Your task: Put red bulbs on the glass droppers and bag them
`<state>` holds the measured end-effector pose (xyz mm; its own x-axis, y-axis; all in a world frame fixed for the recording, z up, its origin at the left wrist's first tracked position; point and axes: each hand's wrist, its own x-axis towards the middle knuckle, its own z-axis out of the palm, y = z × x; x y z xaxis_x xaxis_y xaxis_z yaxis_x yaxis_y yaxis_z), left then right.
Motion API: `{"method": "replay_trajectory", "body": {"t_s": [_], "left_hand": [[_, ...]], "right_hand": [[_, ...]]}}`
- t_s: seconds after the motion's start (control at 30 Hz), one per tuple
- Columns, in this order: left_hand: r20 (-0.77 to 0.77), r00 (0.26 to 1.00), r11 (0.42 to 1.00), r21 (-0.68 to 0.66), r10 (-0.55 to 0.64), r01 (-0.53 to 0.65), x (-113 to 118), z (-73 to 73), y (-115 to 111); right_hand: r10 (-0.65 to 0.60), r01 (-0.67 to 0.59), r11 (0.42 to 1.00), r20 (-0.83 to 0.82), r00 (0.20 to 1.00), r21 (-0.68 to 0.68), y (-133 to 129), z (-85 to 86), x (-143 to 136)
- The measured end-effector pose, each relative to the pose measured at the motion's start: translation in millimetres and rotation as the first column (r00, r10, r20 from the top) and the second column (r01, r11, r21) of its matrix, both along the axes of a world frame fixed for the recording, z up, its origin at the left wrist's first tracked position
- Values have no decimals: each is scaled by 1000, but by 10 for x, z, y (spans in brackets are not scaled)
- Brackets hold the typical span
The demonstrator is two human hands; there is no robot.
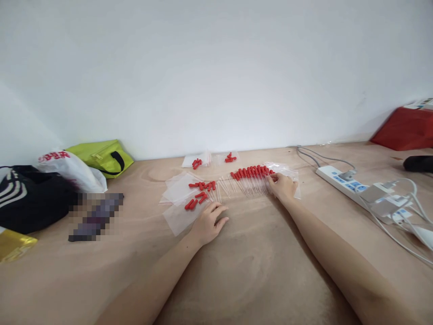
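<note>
A row of red-bulbed clear droppers (252, 172) lies side by side at the centre, bulbs toward the wall. My right hand (283, 186) is at the row's right end, its fingers closed at the last dropper; what lies between the fingertips is too small to tell. Below the clear tubes (223, 186) left of the row, my left hand (210, 222) rests on the table with fingers apart, holding nothing. Loose red bulbs (192, 204) lie on clear plastic bags (177, 215) just beyond it. Smaller groups of red bulbs (230, 158) sit farther back on bags.
On the right is a white power strip (341, 183) with chargers and cables. A red bag (406, 128) stands at the far right. At left are a lime-green bag (101, 155), a white plastic bag (72, 171), a black bag (37, 198) and a pixelated item (98, 216).
</note>
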<state>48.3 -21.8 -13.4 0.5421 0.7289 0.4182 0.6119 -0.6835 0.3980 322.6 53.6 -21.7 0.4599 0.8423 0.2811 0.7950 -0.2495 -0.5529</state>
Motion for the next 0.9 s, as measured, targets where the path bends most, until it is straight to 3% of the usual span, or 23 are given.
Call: {"method": "replay_trajectory", "body": {"t_s": [0.13, 0.23, 0.37, 0.47, 0.53, 0.67, 0.8, 0.9], "left_hand": [[-17, 999, 999, 27, 28, -28, 24, 4, -5], [-47, 986, 981, 120, 160, -154, 12, 19, 22], [-6, 908, 877, 260, 420, -404, -127, 53, 120], [-17, 822, 787, 301, 570, -539, -265, 67, 189], [-65, 791, 766, 307, 609, -565, -325, 66, 217], [-137, 768, 762, 318, 626, -565, -356, 55, 246], [-143, 758, 755, 318, 636, -574, -354, 54, 254], [-94, 797, 776, 320, 597, -544, -351, 56, 242]], "right_hand": [[16, -17, 1000, 43, 999, 13, 10, 7, -3], [35, -44, 996, 106, 994, 76, -19, 19, -90], [227, -257, 957, 201, 953, 136, -150, 26, -409], [374, -403, 911, 240, 896, 87, -226, 28, -718], [373, -395, 917, 235, 897, 52, -209, 36, -892], [251, -244, 968, 193, 949, -57, -43, 64, -1101], [215, -191, 970, 162, 963, -148, 74, 86, -1159], [226, -198, 966, 170, 959, -163, 37, 96, -1145]]}}
